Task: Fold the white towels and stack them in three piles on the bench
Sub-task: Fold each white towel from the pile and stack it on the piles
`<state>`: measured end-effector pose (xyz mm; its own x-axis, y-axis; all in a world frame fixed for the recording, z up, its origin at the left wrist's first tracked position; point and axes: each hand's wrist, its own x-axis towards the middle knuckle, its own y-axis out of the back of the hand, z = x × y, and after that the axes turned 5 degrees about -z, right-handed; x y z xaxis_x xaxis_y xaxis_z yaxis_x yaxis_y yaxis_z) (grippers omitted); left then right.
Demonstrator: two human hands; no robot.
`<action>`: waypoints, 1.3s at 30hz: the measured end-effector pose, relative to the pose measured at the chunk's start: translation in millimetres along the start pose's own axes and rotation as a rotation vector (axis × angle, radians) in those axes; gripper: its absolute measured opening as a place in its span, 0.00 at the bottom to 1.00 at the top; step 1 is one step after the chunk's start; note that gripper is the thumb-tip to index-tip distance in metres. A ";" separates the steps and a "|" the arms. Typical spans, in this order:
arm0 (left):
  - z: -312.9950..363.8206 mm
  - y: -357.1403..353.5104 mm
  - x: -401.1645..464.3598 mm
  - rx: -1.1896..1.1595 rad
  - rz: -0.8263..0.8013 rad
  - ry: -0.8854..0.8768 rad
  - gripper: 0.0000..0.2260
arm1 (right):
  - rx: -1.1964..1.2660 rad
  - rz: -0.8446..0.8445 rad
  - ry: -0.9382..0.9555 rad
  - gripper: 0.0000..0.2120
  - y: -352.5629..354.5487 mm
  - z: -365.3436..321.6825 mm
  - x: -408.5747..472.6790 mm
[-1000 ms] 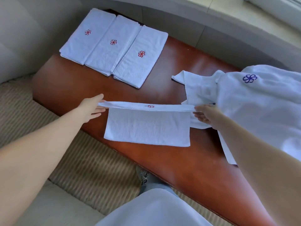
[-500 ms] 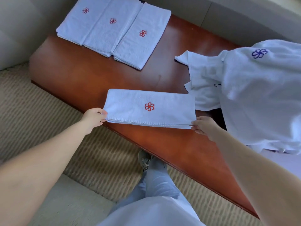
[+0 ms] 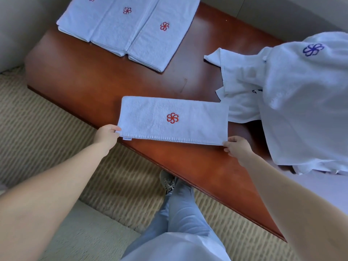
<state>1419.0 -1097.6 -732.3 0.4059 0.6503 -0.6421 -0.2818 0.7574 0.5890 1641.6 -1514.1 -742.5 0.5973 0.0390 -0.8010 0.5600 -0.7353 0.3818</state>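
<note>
A folded white towel (image 3: 173, 120) with a red flower emblem is held flat on the near edge of a reddish wooden bench (image 3: 94, 87), its near corners pinched between thumb and fingers by the left hand (image 3: 107, 136) and the right hand (image 3: 237, 149). The towel's long axis is seen to run left to right, across the body and roughly along the bench's front edge, so that each hand is placed at one end and neither is markedly nearer. Just beyond the right-hand end, a heap of unfolded white towels (image 3: 293, 102), one marked with a blue emblem, is spread over the bench's right side, the nearest loose piece lying just beside the folded one. Farther off, toward the far left corner, three piles (image 3: 128, 29) of folded towels are laid edge to edge, well apart from the held towel. A carry forward and leftward is judged likely to be required, the left hand being on the piles' side.
</note>
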 end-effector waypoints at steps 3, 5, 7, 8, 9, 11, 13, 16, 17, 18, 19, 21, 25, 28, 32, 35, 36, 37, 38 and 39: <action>11.3 -8.4 -8.7 0.271 0.078 -0.088 0.12 | -0.290 0.168 0.098 0.10 -4.6 -13.2 -13.1; 25.5 -23.7 -17.5 0.408 0.067 -0.209 0.15 | -0.446 0.217 0.256 0.11 -18.4 -24.7 -19.5; 45.6 -47.2 -27.1 0.516 -0.025 -0.369 0.19 | -0.576 0.201 0.455 0.13 -42.6 -38.7 -23.9; 56.3 -61.0 -28.8 0.566 -0.072 -0.441 0.21 | -0.641 0.182 0.551 0.15 -57.2 -46.2 -24.0; 66.2 -75.2 -27.8 0.617 -0.101 -0.510 0.24 | -0.693 0.168 0.635 0.18 -72.6 -53.2 -22.1; 84.7 -102.2 -18.3 0.724 -0.100 -0.641 0.27 | -0.766 0.172 0.756 0.23 -101.6 -65.5 -13.4; 95.9 -125.6 -1.4 0.815 -0.064 -0.743 0.29 | -0.823 0.184 0.822 0.26 -125.6 -71.9 3.1; 88.5 -146.2 28.1 0.865 -0.003 -0.794 0.29 | -0.872 0.227 0.863 0.27 -140.3 -62.9 33.4; 80.3 -146.5 35.8 0.873 0.020 -0.800 0.29 | -0.872 0.254 0.888 0.27 -137.6 -56.0 41.6; 69.9 -143.8 42.2 0.886 0.049 -0.816 0.28 | -0.875 0.288 0.919 0.26 -131.6 -47.5 48.4; 57.9 -138.5 47.9 0.899 0.075 -0.831 0.28 | -0.880 0.325 0.940 0.26 -122.9 -38.8 54.3; 35.1 -121.4 57.5 0.889 0.120 -0.815 0.28 | -0.890 0.382 0.930 0.27 -101.1 -23.2 63.2; 7.0 -87.5 62.2 0.821 0.171 -0.644 0.29 | -0.925 0.411 0.830 0.29 -71.6 -9.4 66.5; 14.0 -84.9 53.7 0.874 0.145 -0.549 0.29 | -0.936 0.352 0.738 0.29 -70.8 -18.9 56.7; 51.3 -90.4 32.1 0.879 0.026 -0.373 0.28 | -0.969 0.192 0.618 0.29 -58.9 -42.9 35.5; 86.4 -94.5 16.0 0.942 -0.101 -0.390 0.28 | -0.840 0.106 0.539 0.28 -40.5 -57.3 15.5; 98.0 -99.2 11.0 0.975 -0.143 -0.442 0.28 | -0.775 0.100 0.499 0.27 -34.7 -58.7 9.4; 111.4 -106.2 5.4 0.999 -0.178 -0.504 0.27 | -0.701 0.100 0.445 0.25 -27.4 -58.9 3.9; 121.9 -113.6 1.2 1.011 -0.208 -0.554 0.27 | -0.618 0.093 0.378 0.24 -24.0 -57.1 0.6; 132.3 -122.1 -2.5 1.012 -0.238 -0.596 0.27 | -0.522 0.086 0.302 0.23 -21.2 -53.6 -1.2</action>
<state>1567.4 -1199.4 -737.6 0.7692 0.1688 -0.6163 0.5581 0.2920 0.7767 1659.8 -1462.3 -724.9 0.7465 0.2409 -0.6203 0.6645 -0.3181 0.6762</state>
